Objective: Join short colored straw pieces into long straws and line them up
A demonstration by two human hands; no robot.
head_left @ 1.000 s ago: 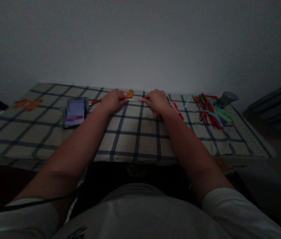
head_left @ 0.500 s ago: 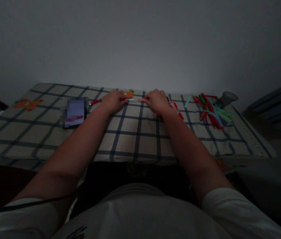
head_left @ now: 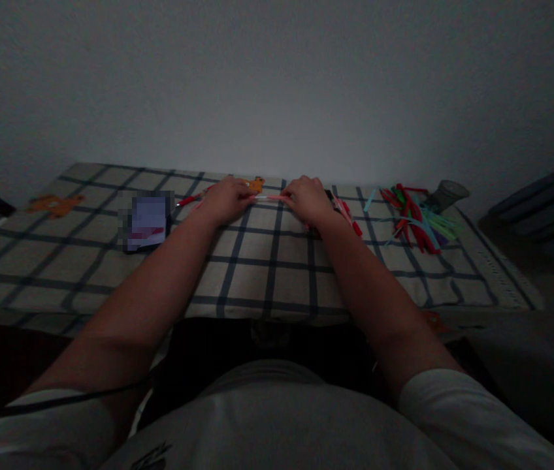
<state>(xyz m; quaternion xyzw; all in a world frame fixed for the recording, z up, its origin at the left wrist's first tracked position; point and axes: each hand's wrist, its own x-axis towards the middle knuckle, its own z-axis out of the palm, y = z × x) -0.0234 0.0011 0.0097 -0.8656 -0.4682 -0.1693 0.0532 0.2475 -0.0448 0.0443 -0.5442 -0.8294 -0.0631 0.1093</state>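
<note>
Both hands rest near the far middle of a checked tablecloth (head_left: 267,261). My left hand (head_left: 225,199) and my right hand (head_left: 309,199) are closed, each pinching one end of a thin pink strip (head_left: 270,197) stretched between them just above the cloth. A few more pink and red strips (head_left: 348,215) lie under and beside my right wrist. A red-handled tool (head_left: 187,200) pokes out to the left of my left hand.
A pile of red, green and blue strips (head_left: 419,219) lies at the right, with a grey cup (head_left: 446,194) behind it. A blurred phone-like object (head_left: 146,220) sits left. Orange bear patches (head_left: 54,205) decorate the cloth. A wall stands behind the table.
My hands have barely shifted; the pink strip between them looks slightly shorter, with the hands a touch closer together.
</note>
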